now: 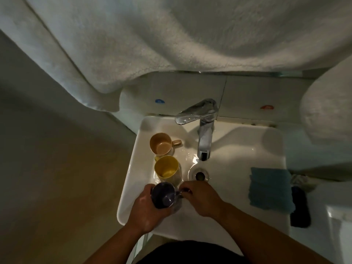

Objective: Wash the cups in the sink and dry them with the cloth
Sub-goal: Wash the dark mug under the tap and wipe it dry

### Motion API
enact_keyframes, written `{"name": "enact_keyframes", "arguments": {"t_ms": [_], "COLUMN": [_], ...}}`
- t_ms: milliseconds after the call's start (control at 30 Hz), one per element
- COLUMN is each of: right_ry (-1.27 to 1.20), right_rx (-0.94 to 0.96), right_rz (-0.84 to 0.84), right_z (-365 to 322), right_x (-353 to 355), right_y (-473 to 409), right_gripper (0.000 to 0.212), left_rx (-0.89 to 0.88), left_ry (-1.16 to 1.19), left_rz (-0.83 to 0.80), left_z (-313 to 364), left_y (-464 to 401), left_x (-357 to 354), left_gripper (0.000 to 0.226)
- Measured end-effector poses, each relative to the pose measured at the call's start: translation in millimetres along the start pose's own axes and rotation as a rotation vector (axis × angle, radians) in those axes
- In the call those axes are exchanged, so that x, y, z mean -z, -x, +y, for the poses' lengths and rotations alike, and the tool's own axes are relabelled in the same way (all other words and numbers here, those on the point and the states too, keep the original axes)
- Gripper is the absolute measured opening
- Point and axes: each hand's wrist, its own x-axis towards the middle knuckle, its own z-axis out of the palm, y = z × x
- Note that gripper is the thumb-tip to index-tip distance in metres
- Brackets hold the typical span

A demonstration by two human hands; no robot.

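Three cups stand along the left side of the white sink (238,149). A peach cup (162,144) is farthest from me, a yellow cup (167,169) sits in front of it, and a dark purple cup (164,194) is nearest. My left hand (146,210) grips the purple cup's body from the left, over the sink's front left. My right hand (200,197) pinches that cup's handle from the right. A folded blue cloth (270,187) lies on the sink's right rim.
A chrome tap (202,130) reaches over the basin, with the drain (200,175) below its spout. A large white towel (152,44) hangs above the sink. A dark object (300,208) lies right of the cloth. Another towel (327,111) hangs at the right.
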Motion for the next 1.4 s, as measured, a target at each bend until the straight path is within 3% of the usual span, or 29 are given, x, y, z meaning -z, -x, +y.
{"name": "enact_keyframes", "arguments": {"t_ms": [200, 367, 600, 833, 1067, 1233, 1400], "right_ry": [0.049, 0.081, 0.12, 0.117, 0.174, 0.225, 0.117], "right_rx": [0.0, -0.01, -0.049, -0.058, -0.035, 0.023, 0.032], "right_rz": [-0.027, -0.066, -0.113, -0.237, -0.249, -0.209, 0.006], "right_z": [-18, -21, -27, -24, 4, 18, 39], "right_x": [-8, 4, 12, 11, 27, 39, 57], "right_y": [-19, -20, -9, -12, 9, 25, 60], "right_gripper": [0.022, 0.027, 0.036, 0.053, 0.062, 0.049, 0.023], "left_rx": [0.044, 0.029, -0.035, -0.125, -0.182, -0.198, -0.233], "left_ry": [0.005, 0.092, 0.103, 0.216, 0.148, 0.108, 0.138], "left_rz": [0.044, -0.1, -0.199, -0.023, -0.027, -0.004, 0.04], "left_z": [-22, -23, -28, -27, -16, -3, 28], "left_y": [-8, 0, -11, -7, 4, 16, 29], "left_x": [1, 8, 10, -11, -42, -63, -80], "left_gripper": [0.08, 0.076, 0.087, 0.082, 0.094, 0.095, 0.087]}}
